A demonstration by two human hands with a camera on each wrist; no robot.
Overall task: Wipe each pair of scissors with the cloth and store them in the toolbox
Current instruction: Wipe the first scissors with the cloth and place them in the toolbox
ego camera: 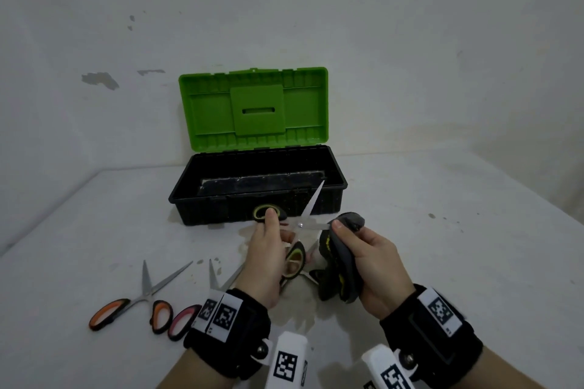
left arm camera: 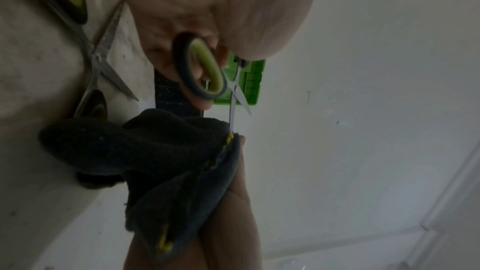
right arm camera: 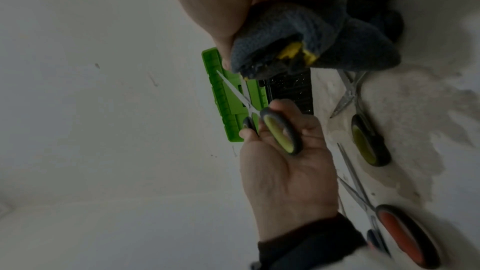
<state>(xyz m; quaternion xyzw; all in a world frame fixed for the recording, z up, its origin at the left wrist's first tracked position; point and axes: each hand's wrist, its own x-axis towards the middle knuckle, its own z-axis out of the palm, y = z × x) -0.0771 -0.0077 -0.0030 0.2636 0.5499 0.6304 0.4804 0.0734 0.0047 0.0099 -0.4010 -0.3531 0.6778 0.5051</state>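
My left hand grips a pair of green-handled scissors by the handles, thumb on the upper loop, blades spread wide. One blade points up over the toolbox front. The other blade runs right into a dark grey cloth with yellow trim, which my right hand pinches around the blade. The left wrist view shows the green loop in my fingers and the blade entering the cloth. The right wrist view shows the same scissors and cloth. The black toolbox stands open behind, green lid raised.
On the table lie orange-handled scissors at front left, pink-handled scissors beside my left wrist, and a second green-handled pair under my hands. All lie with blades apart. A wall stands close behind the toolbox.
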